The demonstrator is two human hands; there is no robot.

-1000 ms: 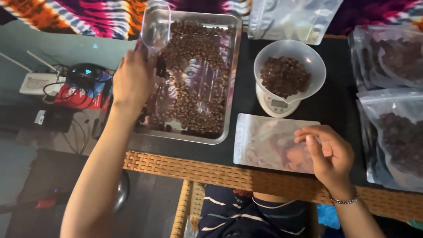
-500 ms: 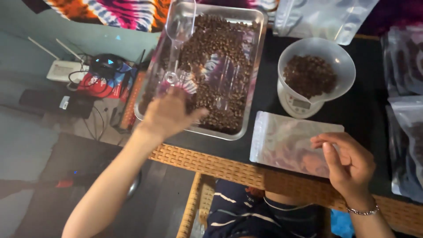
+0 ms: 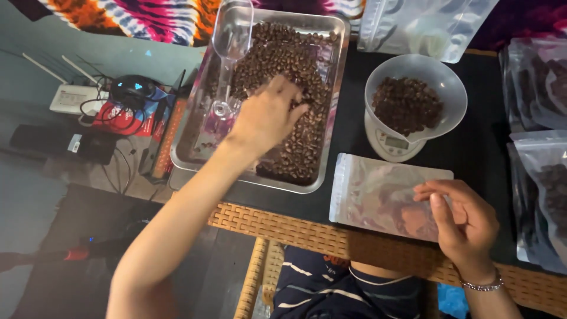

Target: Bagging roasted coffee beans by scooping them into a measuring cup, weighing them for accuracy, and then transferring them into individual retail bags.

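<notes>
A dark counter (image 3: 478, 156) with a woven wicker edge carried the whole spread, and the largest thing on it was a shallow metal tray (image 3: 195, 155) heaped with brown coffee beans (image 3: 295, 88). Half a second earlier the left hand (image 3: 267, 118) had been low over the tray's near left corner; by this moment it had moved up and across into the middle of the bean pile, fingers bent down among the beans, though whether they had closed on any could not be told. A second earlier that hand had held the clear plastic scoop (image 3: 230, 41) aloft; the scoop now lay let go in the tray's far left part, handle toward the person, so the work had passed from scooping to handling beans by hand. To the right of the tray a white bowl (image 3: 449, 88) partly filled with beans sat on a small kitchen scale (image 3: 391, 143), as before. Near the counter's front edge lay a flat, empty clear pouch (image 3: 378, 189), and the right hand (image 3: 466, 221) rested at its right end, fingers curled loosely, thumb and fingertips at the pouch's edge, little changed. Filled pouches of beans (image 3: 543, 195) lay at the far right, and another clear bag (image 3: 422, 26) lay beyond the bowl.
</notes>
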